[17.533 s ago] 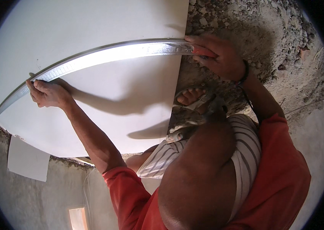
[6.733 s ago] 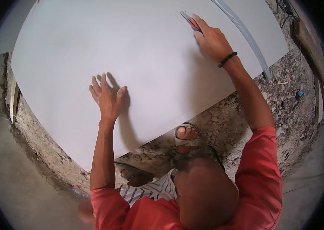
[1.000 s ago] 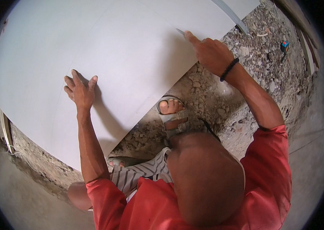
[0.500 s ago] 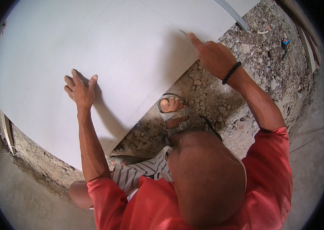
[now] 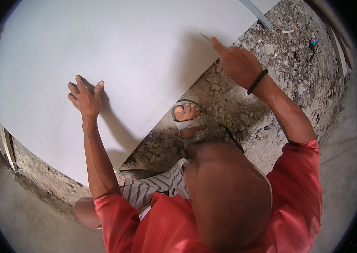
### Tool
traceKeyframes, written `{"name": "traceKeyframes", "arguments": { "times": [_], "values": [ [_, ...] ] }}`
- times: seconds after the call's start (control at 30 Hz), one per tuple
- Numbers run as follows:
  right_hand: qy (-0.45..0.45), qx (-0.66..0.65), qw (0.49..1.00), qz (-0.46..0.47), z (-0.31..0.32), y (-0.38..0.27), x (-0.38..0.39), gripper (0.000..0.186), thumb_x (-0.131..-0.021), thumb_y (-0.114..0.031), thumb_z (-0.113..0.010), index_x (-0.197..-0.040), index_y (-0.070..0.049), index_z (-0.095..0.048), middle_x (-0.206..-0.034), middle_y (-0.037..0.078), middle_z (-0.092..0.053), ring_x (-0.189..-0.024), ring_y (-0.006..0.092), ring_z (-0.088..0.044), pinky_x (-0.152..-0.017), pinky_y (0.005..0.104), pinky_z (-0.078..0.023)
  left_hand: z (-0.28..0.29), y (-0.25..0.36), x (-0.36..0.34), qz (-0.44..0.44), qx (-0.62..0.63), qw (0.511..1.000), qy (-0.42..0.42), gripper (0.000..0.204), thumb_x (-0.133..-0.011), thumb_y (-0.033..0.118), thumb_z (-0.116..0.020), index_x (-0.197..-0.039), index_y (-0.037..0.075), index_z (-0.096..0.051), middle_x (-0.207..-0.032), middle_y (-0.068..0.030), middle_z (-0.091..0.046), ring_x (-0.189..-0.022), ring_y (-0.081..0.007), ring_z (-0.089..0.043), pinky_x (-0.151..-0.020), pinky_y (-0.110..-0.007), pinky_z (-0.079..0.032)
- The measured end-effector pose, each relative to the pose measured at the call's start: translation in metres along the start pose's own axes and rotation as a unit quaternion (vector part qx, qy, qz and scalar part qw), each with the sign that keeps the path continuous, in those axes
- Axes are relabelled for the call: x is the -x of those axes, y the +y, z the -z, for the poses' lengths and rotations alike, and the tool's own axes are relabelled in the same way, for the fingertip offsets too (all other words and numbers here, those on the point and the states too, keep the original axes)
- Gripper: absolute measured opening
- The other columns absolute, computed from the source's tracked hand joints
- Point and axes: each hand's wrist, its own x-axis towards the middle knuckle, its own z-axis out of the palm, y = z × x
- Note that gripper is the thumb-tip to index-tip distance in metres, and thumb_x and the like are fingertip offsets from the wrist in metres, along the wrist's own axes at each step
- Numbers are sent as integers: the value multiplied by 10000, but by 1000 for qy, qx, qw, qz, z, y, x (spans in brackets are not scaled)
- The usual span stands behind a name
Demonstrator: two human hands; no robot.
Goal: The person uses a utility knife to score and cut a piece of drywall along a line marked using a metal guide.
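A large white board (image 5: 144,63) with faint drawn lines lies flat before me. My left hand (image 5: 86,98) rests on it with fingers spread, holding nothing. Near the board's right edge, my right hand (image 5: 238,61) is closed round a thin, pointed cutting blade (image 5: 204,36). Its index finger stretches along the tool, whose tip meets the board at a faint line. The rest of the tool is hidden inside the hand. A black bead bracelet (image 5: 257,81) circles my right wrist.
A grey metal straightedge or channel (image 5: 258,15) overhangs the board's far right edge. Broken rubble (image 5: 279,71) covers the ground to the right, where a blue and black tape measure (image 5: 312,44) lies. My sandalled foot (image 5: 190,118) stands beside the board; wooden strips (image 5: 8,147) show at left.
My right hand has drawn back slightly to the right with the blade, its tip still at the board. My left hand stays spread on the board, almost unmoved.
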Motion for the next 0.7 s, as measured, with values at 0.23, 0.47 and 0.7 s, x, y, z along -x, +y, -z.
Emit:
{"name": "traceKeyframes", "arguments": {
  "times": [0.23,0.47,0.7],
  "values": [
    [0,-30,1000,-7,-10,17,0,471,-901,-59,-491,-1369,-28,-440,-773,213,-669,-706,350,-683,-633,460,-568,6,11,1,-3,13,1000,-18,938,-812,496,-715,-1490,69,-226,-1534,-304,-119,-1359,-555,-159,-1080,-615,-248],
    [-7,-6,1000,9,24,25,0,359,-950,-53,-457,-1298,-60,-546,-744,183,-670,-658,268,-686,-637,398,-568,3,2,-4,-12,2,999,-30,947,-824,524,-691,-1497,66,-207,-1535,-318,-90,-1364,-556,-152,-1082,-630,-241],
    [54,-70,996,28,7,36,14,308,-933,-84,-521,-1231,-38,-581,-780,196,-679,-705,270,-698,-633,389,-561,3,-2,-9,-10,6,999,-44,977,-824,547,-679,-1507,60,-178,-1532,-324,-77,-1375,-576,-93,-1091,-649,-217]
  ]
}}
